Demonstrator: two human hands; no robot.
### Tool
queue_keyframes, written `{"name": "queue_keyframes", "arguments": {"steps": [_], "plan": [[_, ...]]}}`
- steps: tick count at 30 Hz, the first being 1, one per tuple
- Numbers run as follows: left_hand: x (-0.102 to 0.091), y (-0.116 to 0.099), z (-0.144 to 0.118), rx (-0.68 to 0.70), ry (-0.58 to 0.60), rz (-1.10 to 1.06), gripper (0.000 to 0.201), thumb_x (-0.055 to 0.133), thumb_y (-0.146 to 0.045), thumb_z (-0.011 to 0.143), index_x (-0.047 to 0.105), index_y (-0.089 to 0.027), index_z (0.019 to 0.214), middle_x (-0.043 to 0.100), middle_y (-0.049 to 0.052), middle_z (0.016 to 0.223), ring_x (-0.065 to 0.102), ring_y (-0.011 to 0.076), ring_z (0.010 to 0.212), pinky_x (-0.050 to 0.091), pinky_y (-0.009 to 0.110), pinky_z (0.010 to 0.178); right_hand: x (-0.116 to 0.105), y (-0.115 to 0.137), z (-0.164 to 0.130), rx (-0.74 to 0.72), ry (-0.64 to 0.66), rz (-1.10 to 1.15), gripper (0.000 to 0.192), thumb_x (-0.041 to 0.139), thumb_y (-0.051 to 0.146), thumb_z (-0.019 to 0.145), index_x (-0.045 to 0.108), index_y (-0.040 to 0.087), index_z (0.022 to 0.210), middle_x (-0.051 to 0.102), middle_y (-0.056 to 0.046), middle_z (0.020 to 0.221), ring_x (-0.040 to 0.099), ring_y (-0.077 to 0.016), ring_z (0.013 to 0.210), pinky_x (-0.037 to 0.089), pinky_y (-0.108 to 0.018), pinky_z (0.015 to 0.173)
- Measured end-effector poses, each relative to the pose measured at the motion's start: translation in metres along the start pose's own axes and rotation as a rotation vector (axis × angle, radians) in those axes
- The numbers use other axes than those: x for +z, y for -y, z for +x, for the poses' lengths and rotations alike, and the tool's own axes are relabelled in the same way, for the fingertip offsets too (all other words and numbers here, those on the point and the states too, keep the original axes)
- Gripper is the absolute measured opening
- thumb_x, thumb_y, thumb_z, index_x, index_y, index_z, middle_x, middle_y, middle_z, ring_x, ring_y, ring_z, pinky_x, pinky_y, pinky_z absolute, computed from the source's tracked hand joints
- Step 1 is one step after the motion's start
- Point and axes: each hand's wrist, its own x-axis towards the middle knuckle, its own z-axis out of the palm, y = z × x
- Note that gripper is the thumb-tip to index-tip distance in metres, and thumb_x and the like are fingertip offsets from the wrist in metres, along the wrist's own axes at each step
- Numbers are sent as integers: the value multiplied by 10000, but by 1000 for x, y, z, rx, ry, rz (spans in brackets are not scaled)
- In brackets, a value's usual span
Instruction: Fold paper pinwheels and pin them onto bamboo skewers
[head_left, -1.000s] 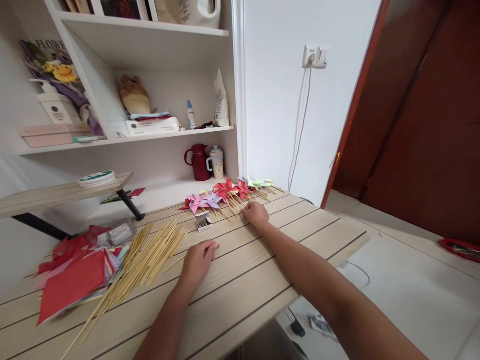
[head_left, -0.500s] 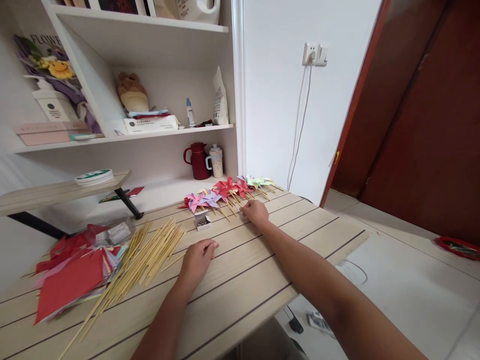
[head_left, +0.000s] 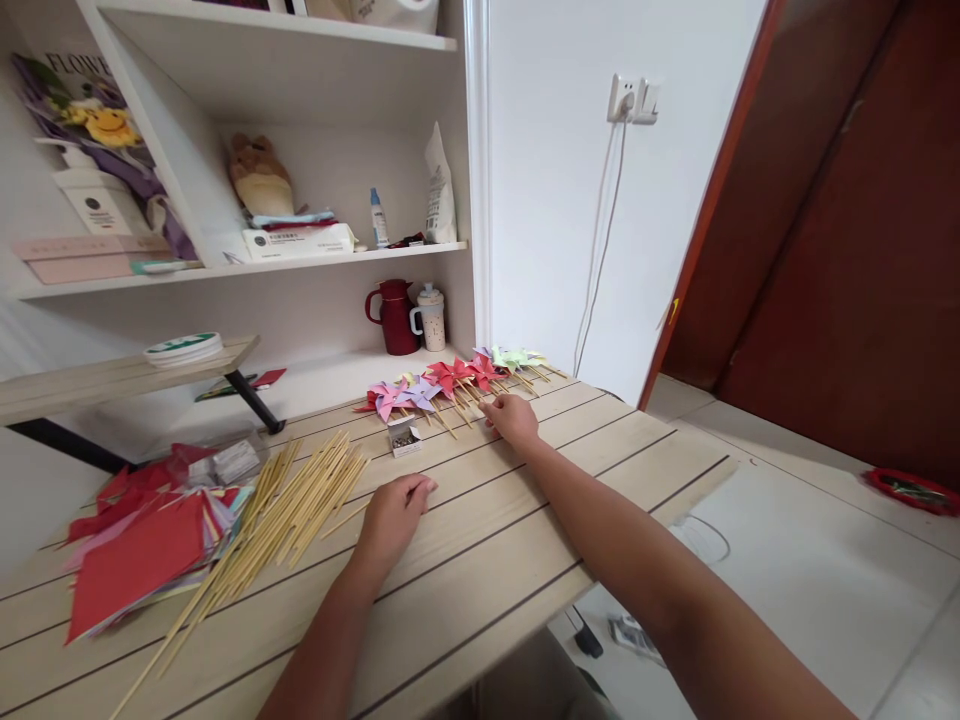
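Head view: on the tabletop (head_left: 487, 590), paper pinwheels (head_left: 421, 394) lie just beyond the right hand (head_left: 511, 418), pinched nearly closed; the left hand (head_left: 391, 512) curls loosely nearer. Whether either grips anything cannot be told. Handling by the sticks (head_left: 445, 424) should spare the blades (head_left: 390, 398).

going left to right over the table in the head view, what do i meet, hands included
Red paper sheet → loose pile of thin sticks → left hand → right hand.
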Motion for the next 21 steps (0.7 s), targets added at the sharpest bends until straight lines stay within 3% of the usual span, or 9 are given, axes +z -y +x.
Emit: {"name": "queue_keyframes", "arguments": {"steps": [7,15,21], "plan": [[1,1,0,12,-12,3,355,529,-493,858,668,-215,687,614,3,618,536,193,613,359,287,626,-5,-2,-3,1,-15,77,385,491,447,995,696,198,786,773,-29,759,665,-117,545,426,-233,602],[1,4,0,14,5,14,363,481,-463,879,723,-209,786,640,14,650,560,201,632,354,294,627,-16,-5,-7,-8,-112,126,393,487,415,974,664,188,707,763,-33,715,665,-125,534,430,-248,595],[2,4,-1,60,-2,52,355,480,-427,902,668,-212,692,611,3,612,551,188,616,331,283,601,-15,-6,-8,-170,-142,218,439,401,454,988,661,171,777,742,-52,722,634,-135,517,450,-245,562]]}}
